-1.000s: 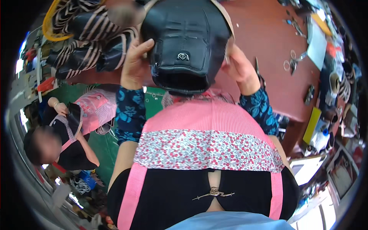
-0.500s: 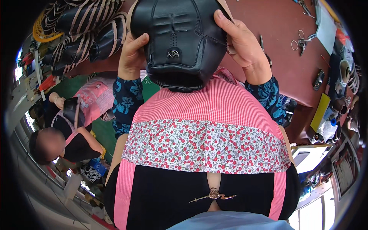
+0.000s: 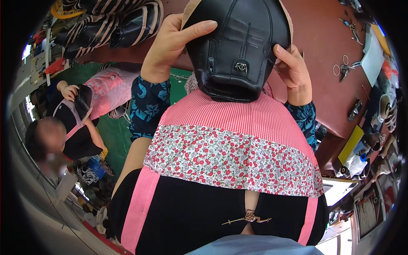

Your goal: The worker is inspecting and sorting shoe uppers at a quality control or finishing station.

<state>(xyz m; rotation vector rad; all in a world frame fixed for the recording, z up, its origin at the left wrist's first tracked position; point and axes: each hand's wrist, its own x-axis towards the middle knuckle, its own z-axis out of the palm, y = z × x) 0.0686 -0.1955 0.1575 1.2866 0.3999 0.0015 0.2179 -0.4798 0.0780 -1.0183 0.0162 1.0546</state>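
Note:
A black leather shoe upper [image 3: 238, 51] is held up above my lap, with stitched seams, pleats, a short zip and a small metal ornament on it. Its tan raw edges show along both sides. My left hand [image 3: 170, 49] is closed on the left edge, thumb on top of the leather and fingers behind. On the lower right edge my right hand [image 3: 293, 70] has the same kind of hold, its fingers mostly hidden. The narrow lower opening of the upper hangs near my pink checked apron [image 3: 229, 114].
Black shoe uppers with tan edges [image 3: 114, 32] are heaped at the far left beside a yellow basket [image 3: 63, 10]. On the reddish table [image 3: 323, 38] at right lie scissors [image 3: 345, 70] and a snipping tool [image 3: 352, 29]. A co-worker [image 3: 76, 114] at left handles a black piece.
The shoe upper has turned and tilted, bringing its zip into sight. My left hand has moved up along the edge, while my right has come lower. The co-worker's piece has shifted.

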